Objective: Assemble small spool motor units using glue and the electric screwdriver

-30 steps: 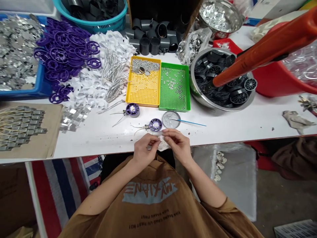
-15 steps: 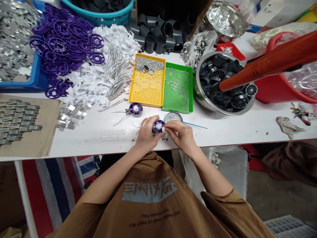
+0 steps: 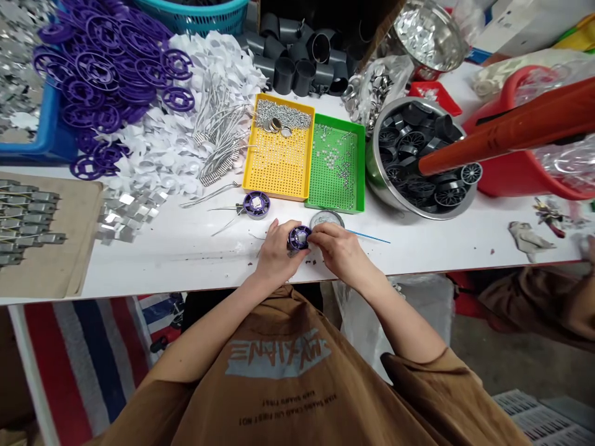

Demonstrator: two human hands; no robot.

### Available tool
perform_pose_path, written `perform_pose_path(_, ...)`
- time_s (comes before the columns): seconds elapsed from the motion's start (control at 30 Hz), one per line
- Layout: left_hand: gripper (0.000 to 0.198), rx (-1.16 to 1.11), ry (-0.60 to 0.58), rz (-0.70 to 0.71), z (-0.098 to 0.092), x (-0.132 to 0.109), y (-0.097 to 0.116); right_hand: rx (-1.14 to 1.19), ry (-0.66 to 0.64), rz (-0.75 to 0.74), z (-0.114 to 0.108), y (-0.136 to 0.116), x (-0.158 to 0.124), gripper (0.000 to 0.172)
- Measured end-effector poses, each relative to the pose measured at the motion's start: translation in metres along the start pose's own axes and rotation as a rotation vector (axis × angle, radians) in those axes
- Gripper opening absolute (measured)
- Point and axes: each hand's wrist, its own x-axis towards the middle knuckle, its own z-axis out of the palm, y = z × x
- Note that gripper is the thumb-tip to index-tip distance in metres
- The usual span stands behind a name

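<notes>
We are watching close work near the front edge of the surface (image 3: 223, 263); the left grip (image 3: 277, 253) is grasping the purple wheel (image 3: 299, 238), fingers and thumb curling around its left side; the wheel is facing upward, showing a pale square at its centre; the right grip (image 3: 338, 248) is bunching its fingertips at the wheel's right edge; the fingers are hiding whatever may be between them, so we are not able to tell whether they are pinching anything.

Just behind the right grip, the dish (image 3: 326, 217) is peeking out, a blue stick (image 3: 369, 236) running off to its right; a second wheel (image 3: 256, 205) is lying behind and to the left, wires trailing leftward; beyond, the yellow tray (image 3: 279, 176) and green tray (image 3: 328, 192) are standing side by side.

We are judging the step in hand to be fingertip work at the wheel's rim, perhaps wiping or pressing; we are reckoning that the next move is calling for a steady left grip, light right fingertips, and some care about brushing the dish.
</notes>
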Motion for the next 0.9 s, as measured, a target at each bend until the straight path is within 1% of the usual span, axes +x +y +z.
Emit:
perform_pose_path(0.13,0.056,-0.005,0.01,-0.002,0.001,0.0,0.0,-0.009,0.001,-0.017,0.005,0.004,0.0,0.027)
perform_pose_path(0.23,0.057,0.001,0.029,0.0,0.001,0.0,0.0,-0.006,0.058,-0.021,0.012,0.008,0.0,0.026)
perform_pose_path(0.33,0.058,0.0,0.026,-0.023,0.001,-0.001,0.0,0.023,0.117,0.009,0.016,0.007,0.0,0.024)
perform_pose_path(0.4,0.058,-0.012,0.002,-0.048,-0.001,-0.001,0.002,0.116,0.122,0.047,0.011,0.006,-0.002,0.021)
perform_pose_path(0.43,0.059,-0.023,-0.017,-0.062,-0.003,0.0,0.003,0.173,0.129,0.074,0.005,0.006,-0.005,0.019)
perform_pose_path(0.5,0.059,-0.055,-0.065,-0.098,-0.009,0.003,0.005,0.234,0.206,0.153,-0.014,0.013,-0.016,0.015)
perform_pose_path(0.53,0.059,-0.072,-0.094,-0.121,-0.013,0.005,0.006,0.213,0.282,0.207,-0.025,0.019,-0.024,0.013)
perform_pose_path(0.6,0.06,-0.104,-0.156,-0.167,-0.019,0.009,0.007,0.047,0.472,0.328,-0.046,0.036,-0.045,0.01)
perform_pose_path(0.63,0.061,-0.117,-0.183,-0.18,-0.022,0.01,0.007,-0.071,0.54,0.399,-0.054,0.047,-0.058,0.011)
perform_pose_path(0.67,0.062,-0.128,-0.204,-0.186,-0.025,0.011,0.007,-0.181,0.572,0.469,-0.06,0.058,-0.072,0.012)
perform_pose_path(0.7,0.063,-0.135,-0.222,-0.184,-0.027,0.01,0.007,-0.262,0.577,0.524,-0.064,0.069,-0.085,0.014)
perform_pose_path(0.77,0.065,-0.141,-0.249,-0.161,-0.031,0.007,0.006,-0.331,0.528,0.56,-0.061,0.091,-0.11,0.016)
perform_pose_path(0.83,0.067,-0.127,-0.261,-0.113,-0.037,0.006,0.006,-0.296,0.477,0.57,-0.05,0.111,-0.128,0.021)
perform_pose_path(0.9,0.065,-0.103,-0.249,-0.021,-0.048,0.013,0.007,-0.208,0.461,0.575,-0.034,0.129,-0.138,0.026)
